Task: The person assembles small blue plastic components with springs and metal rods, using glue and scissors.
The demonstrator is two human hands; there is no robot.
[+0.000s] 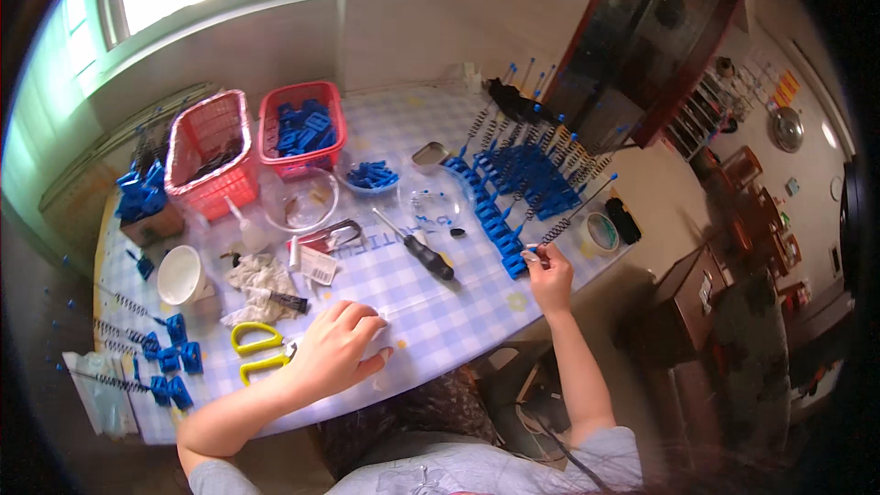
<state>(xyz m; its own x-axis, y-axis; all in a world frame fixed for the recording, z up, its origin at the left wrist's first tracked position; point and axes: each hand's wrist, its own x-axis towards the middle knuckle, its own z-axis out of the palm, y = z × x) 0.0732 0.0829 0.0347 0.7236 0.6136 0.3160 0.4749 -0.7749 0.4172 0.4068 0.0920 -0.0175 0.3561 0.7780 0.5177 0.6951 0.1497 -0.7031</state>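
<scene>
My right hand (551,282) is at the near end of a row of blue plastic clips (495,220) on the right of the table. Its fingers are pinched at the base of a thin rod with a dark coil spring (556,230) and a blue tip, which slants up and right. My left hand (343,346) rests on the checked tablecloth, fingers loosely bent and thumb apart, with a small pale patch beside the fingertips that I cannot make out. Yellow-handled scissors (259,336) lie just left of it, their blades partly behind my wrist.
A screwdriver (428,257) lies mid-table. Behind it stand bowls, one with small blue parts (372,176), and two red baskets (213,192) (341,119). A white cup (181,275), a crumpled cloth (258,275) and sprung blue pieces (168,360) sit left. More upright sprung rods (550,165) crowd the right.
</scene>
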